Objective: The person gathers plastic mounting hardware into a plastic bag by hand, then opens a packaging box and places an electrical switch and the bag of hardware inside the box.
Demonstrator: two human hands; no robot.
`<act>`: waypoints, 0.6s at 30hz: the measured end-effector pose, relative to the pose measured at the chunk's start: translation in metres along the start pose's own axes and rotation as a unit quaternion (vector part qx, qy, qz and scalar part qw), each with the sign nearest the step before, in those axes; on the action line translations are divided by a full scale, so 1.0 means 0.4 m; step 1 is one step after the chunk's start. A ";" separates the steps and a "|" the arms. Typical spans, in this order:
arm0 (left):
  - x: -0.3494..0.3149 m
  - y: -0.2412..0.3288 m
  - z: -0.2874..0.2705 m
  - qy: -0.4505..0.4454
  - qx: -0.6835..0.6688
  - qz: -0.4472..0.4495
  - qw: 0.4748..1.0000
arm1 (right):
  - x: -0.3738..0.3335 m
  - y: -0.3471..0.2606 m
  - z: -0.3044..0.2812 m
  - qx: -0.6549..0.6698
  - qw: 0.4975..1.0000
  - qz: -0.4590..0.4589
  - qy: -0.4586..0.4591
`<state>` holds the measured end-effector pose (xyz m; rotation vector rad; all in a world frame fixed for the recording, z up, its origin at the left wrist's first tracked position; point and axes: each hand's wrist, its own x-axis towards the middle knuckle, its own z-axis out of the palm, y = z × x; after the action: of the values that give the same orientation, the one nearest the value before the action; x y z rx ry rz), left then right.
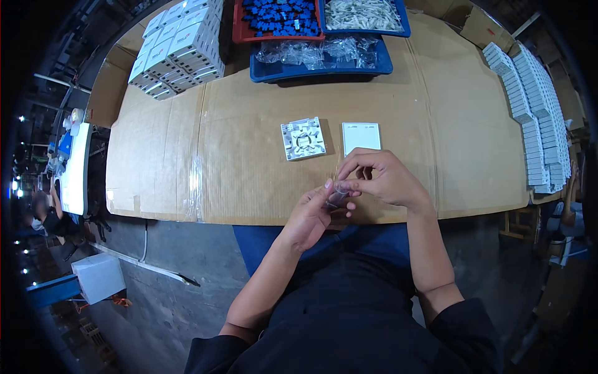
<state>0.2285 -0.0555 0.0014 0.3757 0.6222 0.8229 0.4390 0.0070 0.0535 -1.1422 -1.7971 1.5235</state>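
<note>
Near the table's front edge my two hands meet on a small clear plastic bag (338, 197). My left hand (310, 215) pinches it between thumb and fingers from the left. From the right, my right hand (387, 182) grips its upper end, fingertips pressed together. Fingers cover much of the bag, so its contents cannot be made out. Beyond my left hand lies a square white plastic housing (303, 139) with a round opening and moulded ribs. A flat white square plate (361, 136) rests just beyond my right hand, its near edge partly hidden by the fingers.
At the back stand a red bin of blue parts (278, 38), a blue bin of small pale parts (408, 28) and a blue tray of clear bags (321, 76). White boxes (180, 53) are stacked back left. White pieces (532, 118) line the right side of the cardboard-covered table (255, 181).
</note>
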 end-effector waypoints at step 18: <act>-0.011 0.002 -0.011 0.022 0.020 -0.025 0.999 | 0.027 -0.003 0.004 0.093 0.971 0.076 -0.208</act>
<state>0.2231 -0.0581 0.0000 0.3778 0.6867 0.7730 0.4319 0.0155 0.0528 -0.9371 -1.8028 2.1011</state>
